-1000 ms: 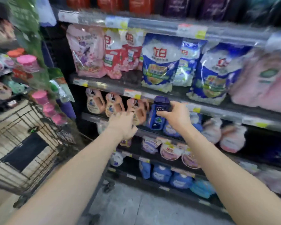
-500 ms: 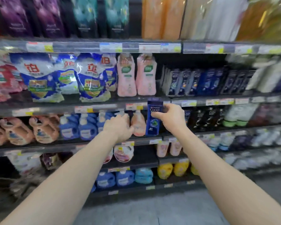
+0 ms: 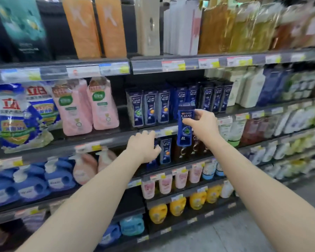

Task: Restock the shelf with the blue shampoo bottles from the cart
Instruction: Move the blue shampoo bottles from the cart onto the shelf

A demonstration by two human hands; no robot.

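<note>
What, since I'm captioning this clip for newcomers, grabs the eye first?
The right hand, centre frame, holds a blue shampoo bottle up before a row of matching bottles on the middle shelf. Left of them stand pink refill pouches; orange packs tower on the top shelf.

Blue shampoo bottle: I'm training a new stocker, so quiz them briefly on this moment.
1. True or false: the right hand grips the blue shampoo bottle.
2. On the shelf, what stands just left of the row of matching bottles? A) pink pouches B) yellow jugs C) orange packs
3. Fill in: the held bottle's label reads ____.
Key: 1 true; 2 A; 3 CLEAR.
</note>
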